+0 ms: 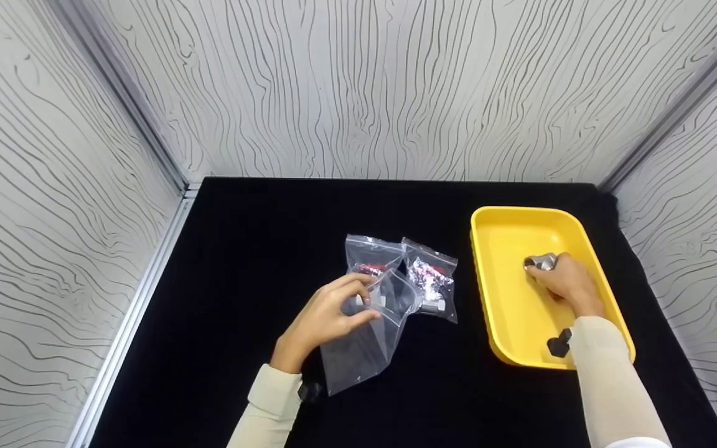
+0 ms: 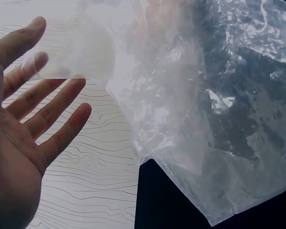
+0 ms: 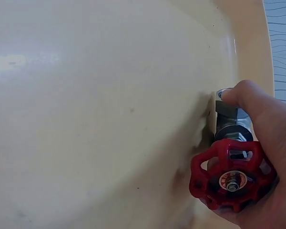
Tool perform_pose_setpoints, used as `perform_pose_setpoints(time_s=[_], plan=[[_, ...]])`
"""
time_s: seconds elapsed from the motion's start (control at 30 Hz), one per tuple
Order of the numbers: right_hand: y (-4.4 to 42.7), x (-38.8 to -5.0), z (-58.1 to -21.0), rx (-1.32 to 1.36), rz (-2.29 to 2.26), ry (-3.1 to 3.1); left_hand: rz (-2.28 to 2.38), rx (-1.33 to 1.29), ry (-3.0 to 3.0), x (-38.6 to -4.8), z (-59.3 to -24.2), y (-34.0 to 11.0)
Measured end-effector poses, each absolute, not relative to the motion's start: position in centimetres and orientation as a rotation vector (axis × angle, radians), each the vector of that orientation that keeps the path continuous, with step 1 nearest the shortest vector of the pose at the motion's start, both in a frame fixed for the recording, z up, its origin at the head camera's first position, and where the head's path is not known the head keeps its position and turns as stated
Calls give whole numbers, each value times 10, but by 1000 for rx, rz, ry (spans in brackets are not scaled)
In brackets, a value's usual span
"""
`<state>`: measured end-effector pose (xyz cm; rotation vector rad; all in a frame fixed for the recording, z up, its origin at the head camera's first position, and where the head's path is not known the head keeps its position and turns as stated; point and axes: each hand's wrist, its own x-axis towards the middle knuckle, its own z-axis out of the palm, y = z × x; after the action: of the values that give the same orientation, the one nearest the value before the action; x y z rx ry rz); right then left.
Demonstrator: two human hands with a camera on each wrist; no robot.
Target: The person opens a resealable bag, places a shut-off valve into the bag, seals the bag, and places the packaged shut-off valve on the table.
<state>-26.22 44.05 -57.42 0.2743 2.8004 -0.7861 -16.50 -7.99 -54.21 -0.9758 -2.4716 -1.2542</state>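
My left hand (image 1: 327, 314) is at the mouth of a clear zip-lock bag (image 1: 358, 361), thumb and fingers bent about its edge. In the left wrist view the bag (image 2: 248, 143) spreads out beside the fingers, and the plastic edge curls by the index fingertip. My right hand (image 1: 573, 283) is inside the yellow tray (image 1: 508, 311) and grips a metal valve (image 1: 542, 261). The right wrist view shows the valve's red handwheel (image 3: 233, 179) against the palm, the thumb on its metal body.
Behind the open bag lie two filled zip-lock bags, one (image 1: 358, 249) partly covered by it and another (image 1: 433, 280) with red and metallic contents. A black cloth (image 1: 259, 249) covers the table. Wood-patterned panels (image 1: 358, 93) enclose the back and sides.
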Motion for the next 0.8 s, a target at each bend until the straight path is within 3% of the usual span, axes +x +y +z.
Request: perform_pose_setpoints(time_s=[0.8], plan=[[416, -247, -547, 156, -721, 2945, -1239, -983, -2453, -165, -541, -79]])
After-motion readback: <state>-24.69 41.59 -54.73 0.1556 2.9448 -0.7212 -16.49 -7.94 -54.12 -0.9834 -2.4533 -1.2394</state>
